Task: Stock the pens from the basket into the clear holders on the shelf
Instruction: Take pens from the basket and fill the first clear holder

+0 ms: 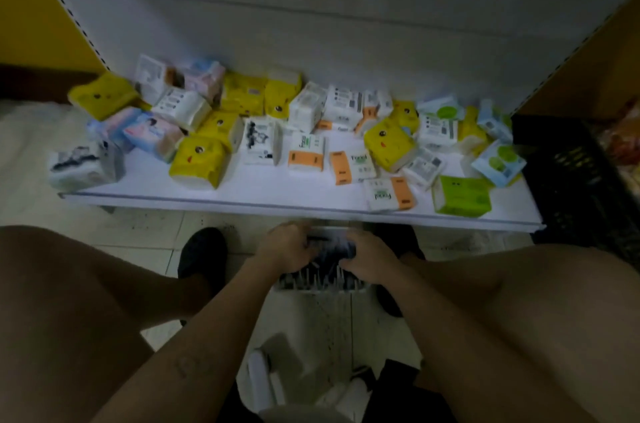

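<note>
Both hands were down in the basket point(320, 289), which stood on the floor point(145, 232) between the person's knees, just under the front edge of the shelf point(242, 194). The pens point(330, 247) lay in it as a dark, blurred heap. The left hand point(287, 247) and right hand point(370, 261) had their fingers point(306, 251) bent down among the pens from either side. Whether either hand had closed round any could not be told through the blur.

The likeliest slip was a loose, overfull handful: pens taken in a bunch from a jumbled heap would probably slide out on the lift and scatter over the tiles. The shelf edge hung just above the basket's far side, so a straight lift risked knocking knuckles or pens against it.

The shelf was crowded with tissue packs point(197, 159), and no clear holders showed in view. Pens carried up there might have had nowhere to go, or might have pushed a front pack point(391, 195) off the lip.
</note>
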